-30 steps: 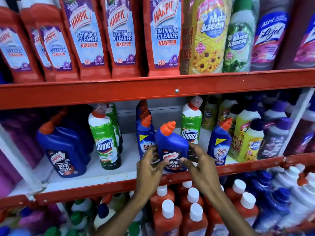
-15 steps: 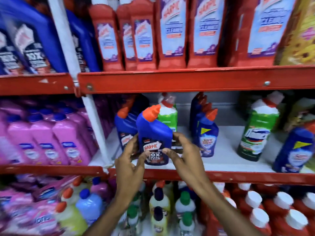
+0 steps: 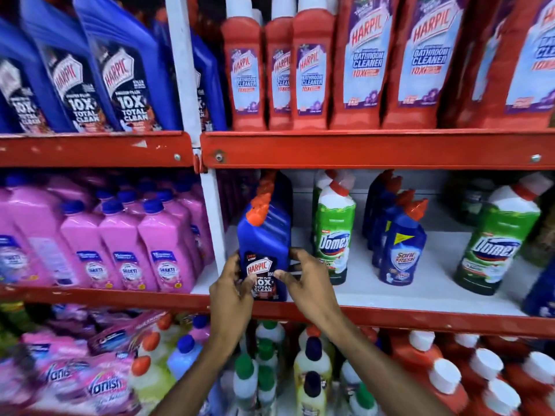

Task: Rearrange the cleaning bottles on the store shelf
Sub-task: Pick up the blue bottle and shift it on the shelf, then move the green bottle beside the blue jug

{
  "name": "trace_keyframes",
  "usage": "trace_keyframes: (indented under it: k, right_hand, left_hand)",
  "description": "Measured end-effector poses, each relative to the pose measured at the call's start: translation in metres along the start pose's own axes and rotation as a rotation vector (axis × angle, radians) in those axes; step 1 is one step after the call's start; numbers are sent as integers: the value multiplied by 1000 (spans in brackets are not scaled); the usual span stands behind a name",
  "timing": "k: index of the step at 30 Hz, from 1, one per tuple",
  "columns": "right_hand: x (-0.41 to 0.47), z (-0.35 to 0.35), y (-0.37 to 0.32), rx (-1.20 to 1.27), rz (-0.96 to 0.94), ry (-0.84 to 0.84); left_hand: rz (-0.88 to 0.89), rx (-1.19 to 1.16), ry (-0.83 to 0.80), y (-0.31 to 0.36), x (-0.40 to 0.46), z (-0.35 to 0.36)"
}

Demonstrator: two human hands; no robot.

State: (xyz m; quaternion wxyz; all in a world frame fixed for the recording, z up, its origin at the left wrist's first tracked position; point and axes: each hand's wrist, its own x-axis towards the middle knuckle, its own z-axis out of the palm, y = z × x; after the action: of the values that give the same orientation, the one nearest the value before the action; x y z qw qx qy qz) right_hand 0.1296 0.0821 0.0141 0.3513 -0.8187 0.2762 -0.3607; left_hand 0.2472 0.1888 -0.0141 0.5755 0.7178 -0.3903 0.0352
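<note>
A blue Harpic bottle (image 3: 264,244) with an orange cap stands at the far left of the white middle shelf (image 3: 420,283), right by the white upright post (image 3: 214,211), in front of other blue Harpic bottles. My left hand (image 3: 232,291) grips its lower left side and my right hand (image 3: 306,280) grips its lower right side, thumbs on the label. To its right stand a green Domex bottle (image 3: 335,235), a row of blue Sani Fresh bottles (image 3: 401,244) and a second Domex bottle (image 3: 498,244).
Red Harpic bathroom cleaner bottles (image 3: 360,64) and large blue Harpic bottles (image 3: 120,70) fill the top shelf. Pink bottles (image 3: 129,244) fill the left bay. Below are Vanish packs (image 3: 99,382), small capped bottles and red bottles with white caps (image 3: 444,379). Red shelf rails (image 3: 360,148) run across.
Both hands have carried the blue Harpic bottle leftward from the middle of the shelf to its far left end by the post. The view has swung left with it.
</note>
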Motion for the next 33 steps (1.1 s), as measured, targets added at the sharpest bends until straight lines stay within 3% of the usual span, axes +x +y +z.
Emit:
trace_keyframes:
  k: [7,12,15,20,26,29,33]
  right_hand:
    - [-17,-13,11,-99,-65,79]
    - [-46,-61,27,-352,-160,278]
    - [-56,-97,46,-519,-159,362]
    - [-70,-158,83,-665,-54,432]
    - [-84,-216,121,-654,68,464]
    - [-85,-235,137,-517,145,486]
    - [-77,-254,151,-318,210,464]
  left_hand:
    - [76,78,107,9,-16,4]
    - [447,292,196,41,-31,21]
    - [617,423,98,63,-38,52]
    - [751,543,-69,92,-54,115]
    - [828,468,-211,124,-69,188]
    - [825,377,-318,138,-72,220]
    - [589,142,-480,156,-66,257]
